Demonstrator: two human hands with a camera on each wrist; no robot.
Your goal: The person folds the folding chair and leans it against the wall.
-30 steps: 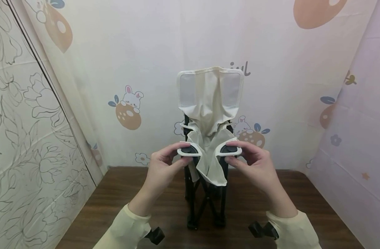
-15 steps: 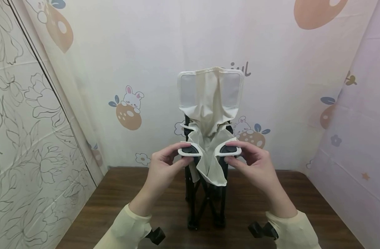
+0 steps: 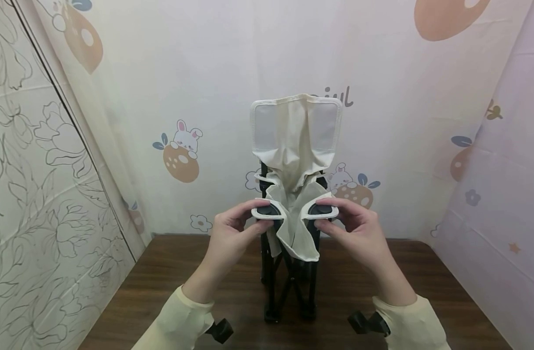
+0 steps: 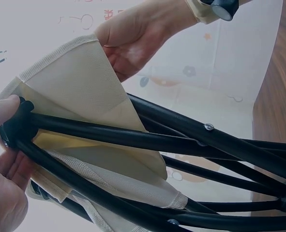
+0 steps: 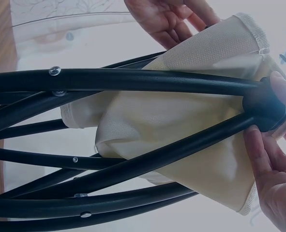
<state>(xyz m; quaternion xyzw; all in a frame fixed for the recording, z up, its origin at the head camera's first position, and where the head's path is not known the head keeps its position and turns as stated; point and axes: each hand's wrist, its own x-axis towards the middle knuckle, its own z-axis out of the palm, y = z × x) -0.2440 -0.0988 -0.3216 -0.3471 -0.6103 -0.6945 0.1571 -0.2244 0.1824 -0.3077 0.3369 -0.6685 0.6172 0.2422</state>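
A small folding chair with a cream fabric seat [image 3: 295,228] and a black tube frame [image 3: 271,291] stands partly folded on the table. Its backrest [image 3: 293,129] rises upright behind, with a pale panel on each side. My left hand [image 3: 229,238] pinches the front left seat corner, thumb under the black joint [image 4: 19,123] and fingers on top. On the other front corner, my right hand [image 3: 359,231] pinches the matching black joint [image 5: 263,104]. Between the two hands the fabric sags in folds. In both wrist views the crossed black tubes run from the joints toward the feet.
The chair's feet rest on a dark wood table [image 3: 184,272]. Close behind hangs a pale curtain [image 3: 214,97] with bunny and fruit prints. A panel with floral line drawings [image 3: 44,194] borders the left, and more printed cloth [image 3: 490,218] the right.
The two hands have drawn very slightly closer together, with the held corners between them. Otherwise the chair and its backrest look the same.
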